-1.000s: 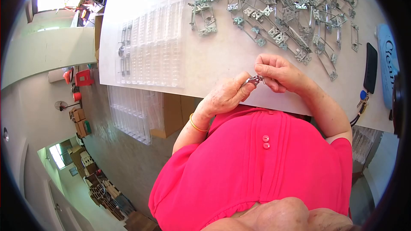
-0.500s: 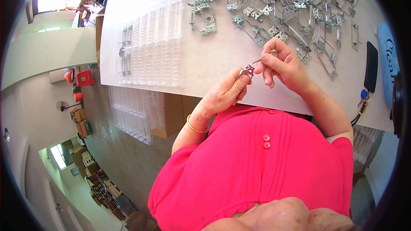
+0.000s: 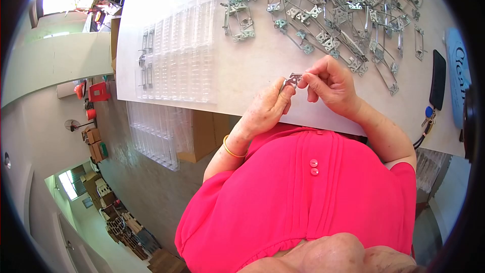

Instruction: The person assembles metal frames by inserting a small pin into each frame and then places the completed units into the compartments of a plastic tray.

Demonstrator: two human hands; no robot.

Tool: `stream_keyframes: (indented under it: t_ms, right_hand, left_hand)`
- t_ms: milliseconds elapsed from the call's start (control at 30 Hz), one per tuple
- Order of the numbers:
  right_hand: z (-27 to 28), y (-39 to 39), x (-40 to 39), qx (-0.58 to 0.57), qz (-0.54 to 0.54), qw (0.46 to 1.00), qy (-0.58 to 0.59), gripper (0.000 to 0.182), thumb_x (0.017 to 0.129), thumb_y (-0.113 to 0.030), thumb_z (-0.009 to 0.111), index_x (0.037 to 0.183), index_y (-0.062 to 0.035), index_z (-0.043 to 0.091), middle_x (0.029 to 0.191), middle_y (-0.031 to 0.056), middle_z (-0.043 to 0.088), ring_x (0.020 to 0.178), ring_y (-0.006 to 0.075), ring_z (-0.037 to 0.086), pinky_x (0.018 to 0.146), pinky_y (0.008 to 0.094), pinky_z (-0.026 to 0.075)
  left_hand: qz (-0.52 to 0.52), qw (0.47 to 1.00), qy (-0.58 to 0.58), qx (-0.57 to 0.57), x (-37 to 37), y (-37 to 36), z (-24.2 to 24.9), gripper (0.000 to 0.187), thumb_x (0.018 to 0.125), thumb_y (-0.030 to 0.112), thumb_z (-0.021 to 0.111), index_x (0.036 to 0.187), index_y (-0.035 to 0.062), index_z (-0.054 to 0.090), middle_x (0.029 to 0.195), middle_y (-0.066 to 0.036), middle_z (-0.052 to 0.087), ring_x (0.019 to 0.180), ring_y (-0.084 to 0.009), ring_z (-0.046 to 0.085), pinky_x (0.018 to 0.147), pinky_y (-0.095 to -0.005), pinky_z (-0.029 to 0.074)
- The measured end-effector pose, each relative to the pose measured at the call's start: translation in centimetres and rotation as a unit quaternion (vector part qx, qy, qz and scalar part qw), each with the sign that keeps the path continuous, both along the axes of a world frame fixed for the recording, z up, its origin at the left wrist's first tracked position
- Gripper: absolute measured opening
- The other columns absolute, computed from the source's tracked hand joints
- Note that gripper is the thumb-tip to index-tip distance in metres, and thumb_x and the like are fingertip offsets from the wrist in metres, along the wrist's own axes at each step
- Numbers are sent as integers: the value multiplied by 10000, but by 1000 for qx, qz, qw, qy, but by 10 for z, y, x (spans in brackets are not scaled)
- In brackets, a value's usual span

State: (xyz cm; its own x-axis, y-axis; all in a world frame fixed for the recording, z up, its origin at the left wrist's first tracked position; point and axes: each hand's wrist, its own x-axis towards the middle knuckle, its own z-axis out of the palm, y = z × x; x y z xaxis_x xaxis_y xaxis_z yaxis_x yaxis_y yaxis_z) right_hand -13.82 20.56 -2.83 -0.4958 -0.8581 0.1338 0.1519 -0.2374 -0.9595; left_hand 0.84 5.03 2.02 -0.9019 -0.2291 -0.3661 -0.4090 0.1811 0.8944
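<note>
L hand (image 3: 269,103) has fingers closed tight on a metal bracket (image 3: 293,78), mid-frame over the counter (image 3: 252,63)! R hand (image 3: 331,85) curled in, fingertips right at the bracket's R edge, can't tell if gripping. Metal parts (image 3: 331,44) heaped upper R.

We are seeing the right hand (image 3: 331,87) coming back to the metal bracket (image 3: 293,78): half a second ago it was standing apart with a thin rod in its fingers, and now its fingertips are sitting at the bracket's right end. Its spread fingers are curling in, and we are losing clear sight of the rod. The left hand (image 3: 271,102) is holding the bracket slightly farther away and more to the left than a second ago.
</note>
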Motion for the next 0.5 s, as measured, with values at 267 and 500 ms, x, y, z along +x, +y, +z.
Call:
stream_keyframes:
  t_ms: [267, 500]
  right_hand:
    - [21, -1, -2, 150, 51, 987, -40, 239, 1044, -245, 594, 923, -48, 534, 649, 54, 649, 458, 62, 543, 409, 215, 393]
    - [17, -4, -6, 157, 131, 955, -213, 288, 1055, -320, 566, 973, -45, 540, 655, 61, 643, 420, 85, 535, 385, 228, 391]
  left_hand:
    - [-6, 931, 100, -351, 1, 6, -19, 93, 1021, 123, 566, 1022, 38, 528, 667, -149, 600, 563, -349, 595, 532, -444, 452]
    - [-58, 890, 138, -430, -1, 7, -19, 114, 971, 101, 611, 1005, 37, 522, 672, -145, 607, 600, -369, 616, 543, -463, 475]
